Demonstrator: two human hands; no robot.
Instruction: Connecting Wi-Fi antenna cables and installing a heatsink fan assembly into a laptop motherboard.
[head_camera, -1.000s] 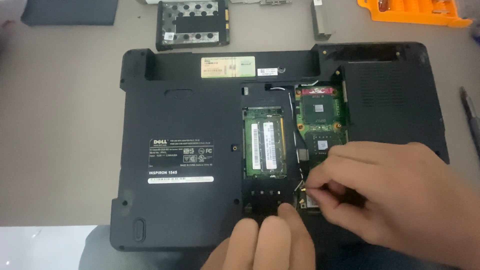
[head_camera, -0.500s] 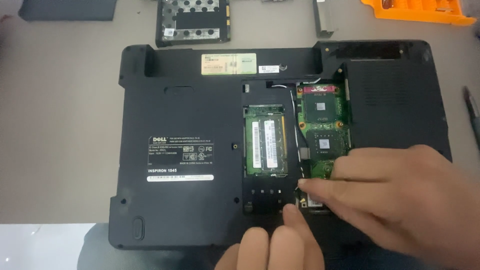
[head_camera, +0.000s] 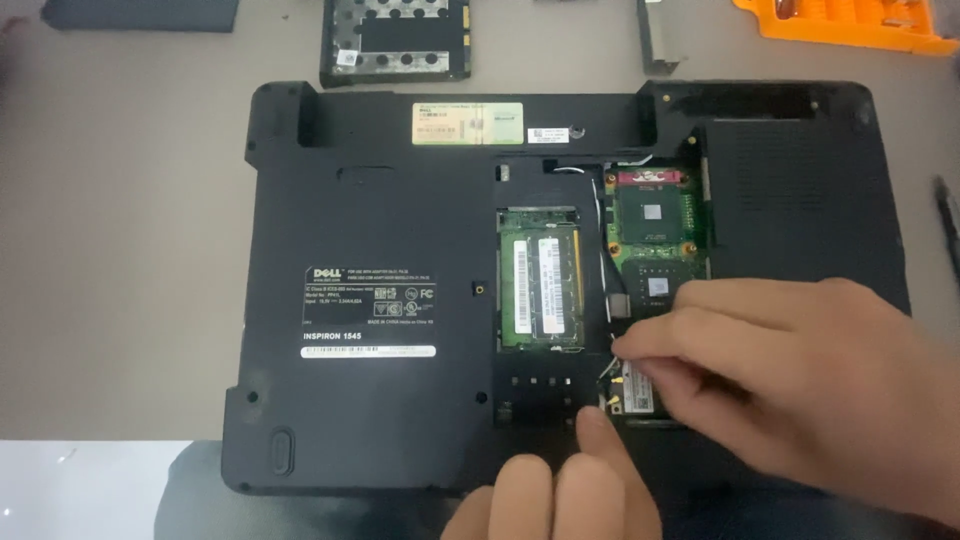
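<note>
We have a black laptop (head_camera: 400, 300) lying upside down on the grey table (head_camera: 120, 250), its bottom cover off so the boards show. Our right hand (head_camera: 800, 370) comes in from the right, and its fingers (head_camera: 640, 345) are pinched together on a thin wire (head_camera: 607, 368) just above the small card (head_camera: 640, 392) in the lower bay. The card sits flat in its slot, right of the empty black bay and below the green board (head_camera: 655, 215) with its square chips. Our left hand (head_camera: 560, 495) rises from the bottom edge, fingers loosely together, and its forefinger tip (head_camera: 598, 425) presses on the laptop just beside the card's lower left corner; it grips nothing that we can see. Two memory sticks (head_camera: 540, 290) lie side by side in their own bay, left of the wires and well clear of both hands. Beyond the laptop, a metal drive caddy (head_camera: 395, 40) rests at the far edge of the table, a dark cover (head_camera: 140, 14) to its left, and an orange tray (head_camera: 850, 22) at the far right
</note>
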